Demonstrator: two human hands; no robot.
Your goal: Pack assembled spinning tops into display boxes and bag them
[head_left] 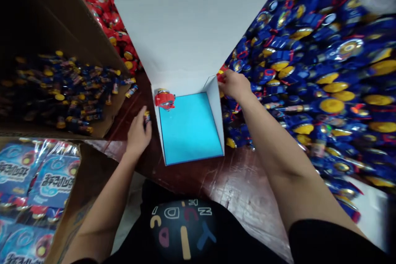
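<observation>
A small white box (pixel 218 111) with a bright blue bottom stands on the dark red tabletop, its large white flap raised behind it. One shiny red plastic toy (pixel 165 100) sits in its back left corner. My left hand (pixel 139 134), left of the box, is closed around a small blue-and-yellow tube (pixel 147 116). At the box's back right corner, my right hand (pixel 235 86) has its fingers pressed together. A red-and-yellow piece (pixel 220 73) shows at those fingertips, mostly hidden by the hand and the box wall.
Blue toys with yellow discs (pixel 332 106) are heaped along the right. Behind the flap on the left lies a pile of red toys (pixel 116 22). A cardboard carton (pixel 66 20) holds many small tubes. Below it, another carton (pixel 72 177) holds printed blue packs (pixel 57 177).
</observation>
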